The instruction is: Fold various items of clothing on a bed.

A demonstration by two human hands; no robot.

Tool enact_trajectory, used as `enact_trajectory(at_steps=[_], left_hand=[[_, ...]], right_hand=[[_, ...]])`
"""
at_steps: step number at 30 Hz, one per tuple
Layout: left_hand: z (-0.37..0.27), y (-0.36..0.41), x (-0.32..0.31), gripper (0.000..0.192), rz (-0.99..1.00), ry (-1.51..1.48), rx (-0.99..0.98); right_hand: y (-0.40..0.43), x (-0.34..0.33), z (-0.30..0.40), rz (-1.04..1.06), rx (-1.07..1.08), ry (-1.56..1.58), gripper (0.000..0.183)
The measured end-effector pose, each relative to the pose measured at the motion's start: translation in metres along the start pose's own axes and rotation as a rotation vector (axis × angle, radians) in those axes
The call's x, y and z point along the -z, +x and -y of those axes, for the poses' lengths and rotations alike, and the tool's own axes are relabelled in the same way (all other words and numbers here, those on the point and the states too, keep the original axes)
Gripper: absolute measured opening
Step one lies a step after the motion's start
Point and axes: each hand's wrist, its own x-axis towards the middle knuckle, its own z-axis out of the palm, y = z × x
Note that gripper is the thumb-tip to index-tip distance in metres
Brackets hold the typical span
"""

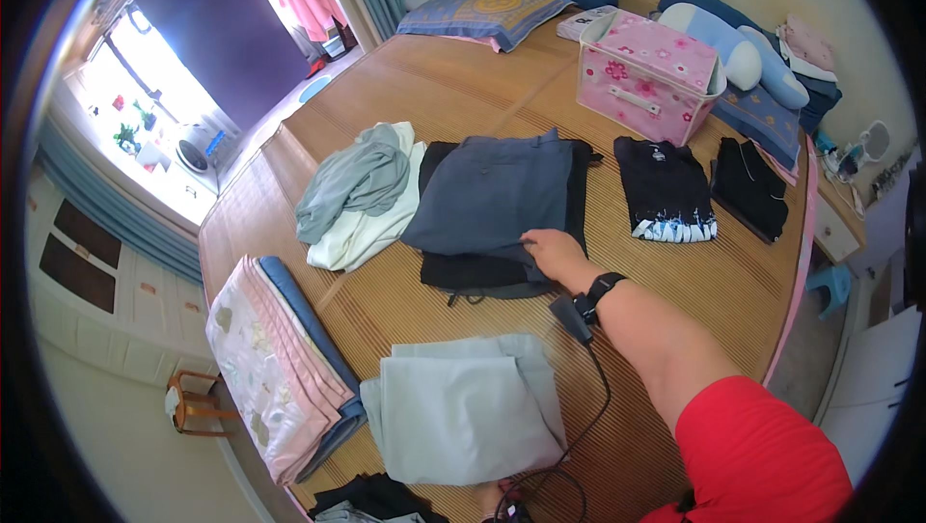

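Observation:
On the pile of dark grey and black folded clothes [499, 190] lies my right hand [553, 255], its fingers at the lower right edge of the top dark grey garment; whether it grips the cloth is unclear. Low in the view, my left hand [510, 490] shows only in part, beside the near edge of a folded light grey-green cloth [463, 407], which hides most of it. A cable runs from a device at my right wrist down to the left one. Left of the dark pile lie a crumpled grey garment [354, 175] and a white garment [362, 233].
Folded black T-shirt [662, 183] and black garment [749, 186] lie right. A pink flowered storage box [644, 81], plush toy [778, 78] and pillows [485, 9] stand farther back on the matted bed. Folded pink and blue bedding [282, 371] is at left, dark clothes [376, 498] at the near edge.

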Motion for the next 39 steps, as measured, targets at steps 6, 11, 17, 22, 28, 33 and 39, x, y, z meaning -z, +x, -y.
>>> enact_trajectory(at_steps=[6, 11, 17, 22, 28, 33, 39], left_hand=[[0.005, 0.009, 0.007, 0.039, 0.028, 0.022, -0.032], [0.001, 0.012, 0.011, 0.046, 0.029, -0.036, 0.122], [0.016, 0.023, 0.017, 0.048, 0.045, -0.068, 0.063], [0.012, 0.021, 0.011, 0.044, -0.006, -0.025, 0.054], [0.015, 0.029, 0.027, 0.029, 0.003, 0.025, -0.063], [-0.013, 0.004, 0.006, 0.031, -0.004, -0.042, 0.029], [-0.012, 0.005, 0.007, 0.033, -0.055, 0.017, 0.077]], right_hand=[[-0.038, 0.065, -0.030, 0.013, -0.003, 0.377, 0.022], [-0.136, 0.146, -0.105, 0.271, -0.177, 0.142, 0.026], [-0.244, 0.211, -0.142, 0.756, -0.612, -0.041, 0.029], [-0.235, 0.199, -0.144, 0.169, -0.540, 0.086, 0.058], [-0.202, 0.135, -0.116, 0.206, -0.447, -0.316, 0.093], [-0.199, 0.122, -0.100, 0.154, -0.526, -0.600, 0.104], [-0.193, 0.136, -0.120, 0.047, -0.487, -0.393, 0.081]])
